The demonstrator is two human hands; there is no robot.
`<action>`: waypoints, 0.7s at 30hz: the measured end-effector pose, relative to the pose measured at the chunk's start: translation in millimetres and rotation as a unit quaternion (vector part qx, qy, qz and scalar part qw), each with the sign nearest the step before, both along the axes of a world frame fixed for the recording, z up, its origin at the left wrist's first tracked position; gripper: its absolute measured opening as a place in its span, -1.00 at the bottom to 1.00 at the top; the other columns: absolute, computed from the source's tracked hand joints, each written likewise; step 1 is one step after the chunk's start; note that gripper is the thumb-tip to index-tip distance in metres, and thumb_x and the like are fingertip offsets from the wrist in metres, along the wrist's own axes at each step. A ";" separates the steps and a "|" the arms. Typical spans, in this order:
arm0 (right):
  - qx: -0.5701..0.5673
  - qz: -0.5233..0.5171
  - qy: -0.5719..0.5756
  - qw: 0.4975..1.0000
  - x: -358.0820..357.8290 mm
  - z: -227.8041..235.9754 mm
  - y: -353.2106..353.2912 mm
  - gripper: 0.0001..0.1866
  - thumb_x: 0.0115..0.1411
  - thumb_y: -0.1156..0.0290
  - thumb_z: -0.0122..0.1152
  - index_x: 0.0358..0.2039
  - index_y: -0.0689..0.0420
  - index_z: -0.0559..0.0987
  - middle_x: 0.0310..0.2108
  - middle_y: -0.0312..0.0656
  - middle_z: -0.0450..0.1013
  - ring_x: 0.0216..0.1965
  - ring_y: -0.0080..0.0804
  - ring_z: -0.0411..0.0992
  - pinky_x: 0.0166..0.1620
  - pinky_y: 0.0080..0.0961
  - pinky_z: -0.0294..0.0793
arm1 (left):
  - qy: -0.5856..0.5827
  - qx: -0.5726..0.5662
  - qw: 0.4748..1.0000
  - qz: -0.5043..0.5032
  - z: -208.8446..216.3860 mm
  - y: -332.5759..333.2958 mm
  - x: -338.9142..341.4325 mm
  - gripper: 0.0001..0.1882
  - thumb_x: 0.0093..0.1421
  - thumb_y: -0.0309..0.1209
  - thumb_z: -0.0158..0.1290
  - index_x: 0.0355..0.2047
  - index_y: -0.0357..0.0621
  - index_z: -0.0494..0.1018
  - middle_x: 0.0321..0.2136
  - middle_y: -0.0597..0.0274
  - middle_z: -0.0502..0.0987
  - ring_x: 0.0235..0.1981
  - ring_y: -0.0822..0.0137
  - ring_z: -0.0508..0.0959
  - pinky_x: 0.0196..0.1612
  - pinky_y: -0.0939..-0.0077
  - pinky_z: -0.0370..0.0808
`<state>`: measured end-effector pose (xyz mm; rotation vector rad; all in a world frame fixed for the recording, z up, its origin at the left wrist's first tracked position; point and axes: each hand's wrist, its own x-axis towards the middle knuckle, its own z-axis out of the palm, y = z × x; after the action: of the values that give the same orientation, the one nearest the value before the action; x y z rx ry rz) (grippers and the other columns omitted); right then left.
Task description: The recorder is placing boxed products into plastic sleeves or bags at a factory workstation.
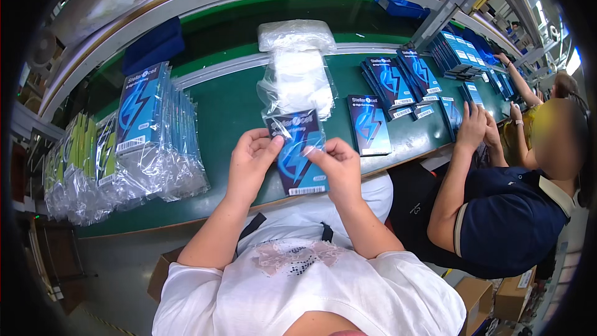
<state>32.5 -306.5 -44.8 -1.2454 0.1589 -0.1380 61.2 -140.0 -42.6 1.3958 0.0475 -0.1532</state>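
Between my two hands a flat dark blue box (297, 173) with a lightning bolt design is held over the table's front edge. My left hand (254, 160) pinches its left side near the top, thumb on the front face. On the right side my right hand (339, 168) grips it, the thumb also on the front. Clear plastic shows around the box's upper part; I cannot tell how far it covers the box. Just beyond lies a pile of clear plastic bags (301, 81). To the right stands a similar box (369, 124), apart from my hand.
At left, bagged blue boxes (138, 109) and green ones (78, 143) stand in rows on the green table (233, 96). Stacks of boxes (390, 81) sit to the right. A co-worker in a dark shirt (510, 218) handles boxes there, with another person beyond.
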 end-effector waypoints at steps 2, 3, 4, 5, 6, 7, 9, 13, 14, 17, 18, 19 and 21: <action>-0.065 0.054 0.030 0.996 -9.9 -5.9 0.6 -0.78 0.11 0.37 0.35 -0.55 0.19 0.52 -0.58 -0.42 0.42 -0.54 -0.79 0.27 -0.49 -0.76 0.26 | 0.048 -0.148 0.986 -0.059 7.1 -3.4 -8.0 -0.65 0.24 -0.40 0.11 -0.05 -0.35 0.36 -0.24 0.17 0.54 -0.21 0.43 0.54 -0.10 0.54 0.48; -0.096 0.083 0.041 0.991 -12.1 -9.0 1.4 -0.76 0.13 0.34 0.34 -0.56 0.20 0.53 -0.59 -0.45 0.41 -0.56 -0.79 0.25 -0.51 -0.75 0.25 | 0.068 -0.220 0.969 -0.085 12.8 -5.3 -12.5 -0.66 0.24 -0.42 0.11 -0.04 -0.33 0.36 -0.21 0.18 0.54 -0.20 0.43 0.54 -0.09 0.54 0.48; -0.093 0.086 0.034 0.991 -11.5 -11.1 4.5 -0.71 0.15 0.28 0.31 -0.56 0.23 0.55 -0.63 -0.46 0.38 -0.58 -0.79 0.22 -0.53 -0.74 0.26 | 0.065 -0.211 0.973 -0.072 15.6 -7.8 -16.8 -0.70 0.23 -0.50 0.06 -0.04 -0.31 0.37 -0.16 0.17 0.52 -0.16 0.42 0.53 -0.06 0.50 0.48; -0.104 0.097 0.040 0.989 -12.5 -8.6 3.6 -0.73 0.14 0.28 0.32 -0.51 0.24 0.56 -0.62 -0.44 0.40 -0.57 -0.79 0.24 -0.52 -0.74 0.27 | 0.046 -0.221 0.972 -0.072 17.9 -7.3 -18.0 -0.70 0.22 -0.52 0.04 -0.04 -0.31 0.37 -0.16 0.16 0.52 -0.16 0.42 0.53 -0.05 0.49 0.47; -0.117 0.106 0.043 0.986 -12.9 2.6 1.7 -0.73 0.13 0.28 0.33 -0.47 0.26 0.57 -0.61 -0.42 0.41 -0.56 -0.78 0.25 -0.51 -0.74 0.28 | 0.026 -0.231 0.970 -0.073 20.1 -5.6 -16.0 -0.70 0.21 -0.55 0.02 -0.04 -0.31 0.37 -0.16 0.15 0.52 -0.16 0.41 0.53 -0.04 0.48 0.47; -0.129 0.119 0.046 0.983 -12.7 9.6 -0.4 -0.73 0.12 0.28 0.34 -0.42 0.27 0.59 -0.59 -0.41 0.43 -0.55 -0.77 0.26 -0.49 -0.74 0.29 | 0.004 -0.240 0.968 -0.072 23.0 -2.7 -14.5 -0.70 0.21 -0.57 0.01 -0.04 -0.32 0.36 -0.16 0.15 0.52 -0.16 0.40 0.53 -0.03 0.48 0.47; -0.180 0.172 -0.041 0.968 -14.9 20.6 -5.5 -0.34 -0.01 0.36 0.44 0.09 0.24 0.37 -0.48 -0.33 0.48 -0.50 -0.71 0.34 -0.45 -0.71 0.35 | 0.000 -0.263 0.964 -0.037 32.8 1.0 -12.4 -0.70 0.21 -0.58 -0.05 -0.03 -0.32 0.35 -0.14 0.13 0.51 -0.15 0.37 0.53 -0.02 0.43 0.47; -0.281 0.154 -0.159 0.934 -13.2 44.1 -16.4 0.16 -0.14 0.50 0.49 0.37 0.13 -0.09 -0.33 -0.23 0.52 -0.38 -0.59 0.43 -0.33 -0.62 0.42 | 0.022 -0.318 0.941 -0.117 43.6 -3.7 -22.5 -0.71 0.26 -0.53 -0.07 0.00 -0.31 0.33 -0.13 0.12 0.50 -0.12 0.34 0.53 -0.03 0.38 0.49; -0.278 0.089 -0.180 0.939 -10.1 45.3 -17.2 0.06 -0.10 0.52 0.45 0.36 0.14 0.01 -0.29 -0.18 0.52 -0.32 -0.54 0.45 -0.24 -0.59 0.44 | 0.064 -0.322 0.932 -0.154 48.2 -7.7 -31.2 -0.70 0.27 -0.52 -0.06 0.01 -0.30 0.32 -0.11 0.14 0.50 -0.09 0.34 0.53 0.00 0.39 0.48; -0.328 -0.171 -0.308 0.876 -9.3 47.5 -17.8 -0.54 0.14 0.70 0.03 0.09 0.28 0.43 -0.26 -0.07 0.49 -0.31 -0.48 0.46 -0.20 -0.55 0.46 | -0.015 -0.217 0.932 -0.290 46.7 -14.7 -42.8 -0.62 0.30 -0.44 -0.02 0.10 -0.30 0.30 -0.07 0.14 0.48 -0.04 0.32 0.51 0.05 0.44 0.46; -0.275 -0.192 -0.328 0.883 -15.8 50.9 -20.1 -0.63 0.15 0.73 -0.05 -0.01 0.30 0.48 -0.27 -0.07 0.49 -0.33 -0.48 0.45 -0.22 -0.56 0.46 | -0.002 -0.201 0.930 -0.308 45.9 -12.5 -42.0 -0.61 0.31 -0.40 -0.04 0.11 -0.31 0.29 -0.03 0.10 0.46 0.00 0.27 0.49 0.08 0.36 0.45; -0.221 -0.212 -0.347 0.886 -21.1 57.0 -21.0 -0.68 0.16 0.77 -0.12 -0.12 0.33 0.53 -0.28 -0.06 0.49 -0.36 -0.48 0.45 -0.23 -0.58 0.45 | 0.012 -0.184 0.927 -0.327 44.7 -8.6 -38.8 -0.59 0.33 -0.36 -0.06 0.11 -0.32 0.29 0.01 0.05 0.44 0.05 0.22 0.46 0.10 0.28 0.43; -0.242 -0.200 -0.361 0.878 -25.3 66.5 -17.4 -0.78 0.12 0.76 -0.09 -0.32 0.31 0.53 -0.40 -0.10 0.49 -0.48 -0.52 0.39 -0.38 -0.61 0.38 | 0.053 -0.179 0.925 -0.331 40.8 -2.9 -35.1 -0.56 0.35 -0.28 -0.10 0.13 -0.33 0.27 0.04 0.01 0.42 0.09 0.18 0.43 0.12 0.20 0.42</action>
<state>7.2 -324.0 21.7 -1.5613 -0.2930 -1.0419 26.1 -142.9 -1.8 0.9902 -0.3529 -0.7649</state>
